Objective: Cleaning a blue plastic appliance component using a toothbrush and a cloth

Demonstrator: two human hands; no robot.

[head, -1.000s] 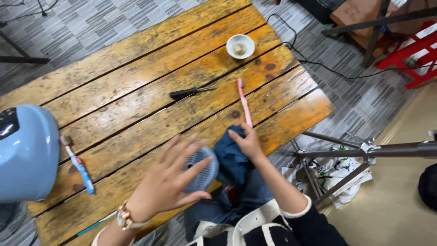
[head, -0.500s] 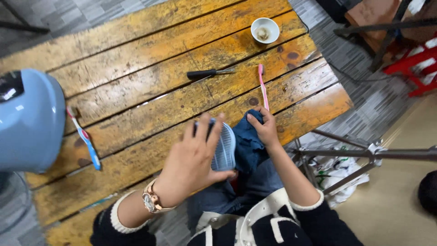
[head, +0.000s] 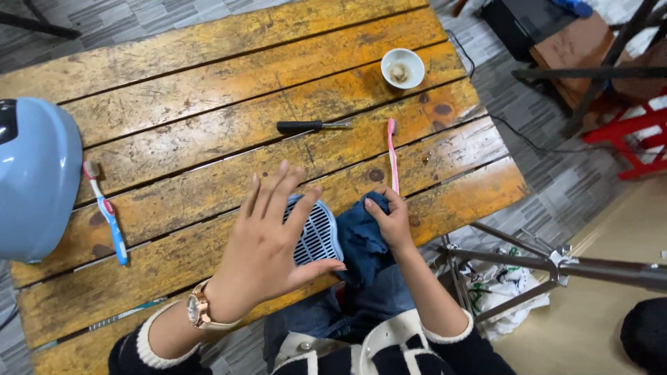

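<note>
The left hand is spread flat, fingers splayed and gripping nothing, palm pressed over the near side of the grille, a pale slatted cover lying at the table edge near six o'clock; the right hand is closed on a bunched blue cloth, which touches the grille's right edge at about three o'clock of it.

To wipe well, I judge the flat palm should pin the grille firmly so it cannot skid off the planks; the cloth should run along the slats rather than across them, since a crosswise rub would likely snag; a folded corner would reach the gaps better than the whole wad.

Just beyond the right hand, toward twelve, lies a pink toothbrush, its handle end near the knuckles; a careless sweep could knock it; at eleven of it sits a screwdriver; farther, at one o'clock, a small white bowl.

Far left, at nine, a blue toothbrush lies beside a rounded blue appliance, well apart from both hands.
</note>
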